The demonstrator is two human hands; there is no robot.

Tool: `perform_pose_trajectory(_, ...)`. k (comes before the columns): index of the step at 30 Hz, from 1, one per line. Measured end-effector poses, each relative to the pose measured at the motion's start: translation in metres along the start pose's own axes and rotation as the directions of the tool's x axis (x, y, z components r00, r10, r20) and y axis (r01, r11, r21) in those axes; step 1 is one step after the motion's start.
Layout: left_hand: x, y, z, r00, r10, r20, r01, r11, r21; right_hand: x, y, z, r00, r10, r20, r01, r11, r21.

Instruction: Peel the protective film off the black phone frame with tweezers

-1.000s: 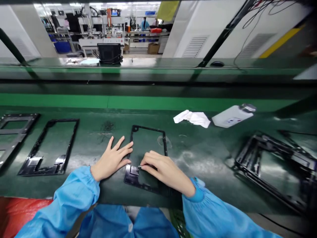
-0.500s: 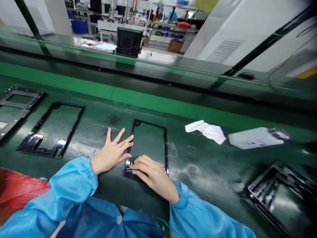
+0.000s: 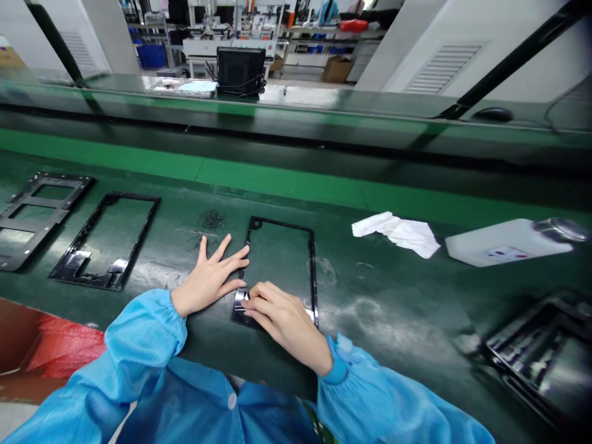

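A thin black rectangular frame point(image 3: 314, 265) lies flat on the green table before me. My left hand point(image 3: 208, 280) is open, palm down with spread fingers, its fingertips at the frame's left edge. Over the frame's near left corner, my right hand point(image 3: 287, 314) has its fingers pressed together against a shiny black section with pale lines. Whatever those fingers may pinch is too small and hidden to make out. A scatter of fine black bits point(image 3: 211, 219) lies just beyond my left hand.
To the left are a second black frame point(image 3: 136, 243) and a grey metal plate with cut-outs point(image 3: 39, 201). A crumpled white cloth point(image 3: 407, 234) and a white bottle point(image 3: 494, 243) lie to the right, beyond stacked black frames point(image 3: 513, 364). Red wrapping point(image 3: 69, 345) shows at lower left.
The camera view has tilted slightly, shifting things at the sides. Both hands stay at nearly the same spots on the frame; the right fingers look barely moved.
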State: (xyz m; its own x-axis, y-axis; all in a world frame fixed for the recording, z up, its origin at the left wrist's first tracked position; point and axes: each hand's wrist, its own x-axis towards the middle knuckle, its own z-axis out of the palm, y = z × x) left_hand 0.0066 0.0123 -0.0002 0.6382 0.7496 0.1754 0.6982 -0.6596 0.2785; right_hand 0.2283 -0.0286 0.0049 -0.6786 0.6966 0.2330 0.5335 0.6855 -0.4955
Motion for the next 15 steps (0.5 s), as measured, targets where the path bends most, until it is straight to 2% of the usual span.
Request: perform_pose_trajectory(15, 0.0009, -0.0033, -0.0013, 1.000, -0.005, 0.013, 0.006, 1.000, -0.022, 0.0070, -0.0005, -0.0002, 0.996, -0.087, 0.013, 0.088, 0.996, -0.024)
